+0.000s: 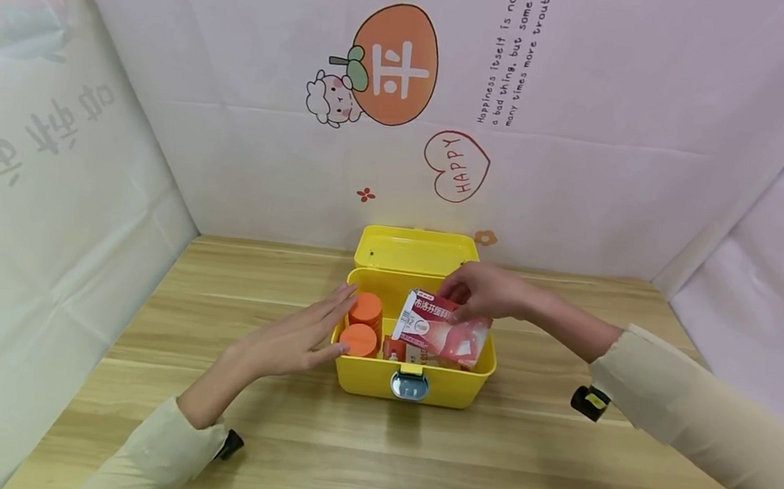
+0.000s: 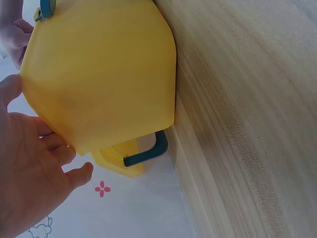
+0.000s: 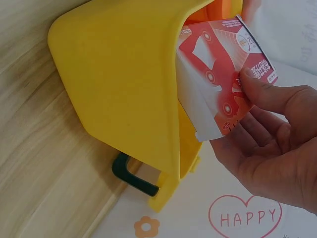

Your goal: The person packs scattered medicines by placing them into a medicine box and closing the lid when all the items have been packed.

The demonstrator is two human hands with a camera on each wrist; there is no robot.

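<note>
A yellow lidded storage box (image 1: 365, 377) stands on the table with its lid (image 1: 419, 253) up. Over its right half, my right hand (image 1: 490, 291) pinches a red and white medicine box (image 1: 439, 340) between thumb and fingers. The right wrist view shows that medicine box (image 3: 210, 69) tilted at the storage box's opening. My left hand (image 1: 294, 337) rests against the left rim with fingers extended, gripping nothing. Inside, near that hand, are two orange round-lidded containers (image 1: 358, 340). A smaller red pack (image 1: 394, 349) lies beside them, partly hidden under the held box.
A clear latch (image 1: 410, 386) sits on the storage box's front. Its dark green handle (image 3: 138, 182) sticks out behind. Wood-grain table (image 1: 260, 436) surrounds the box, and a printed white cloth wall (image 1: 264, 169) rises close behind it.
</note>
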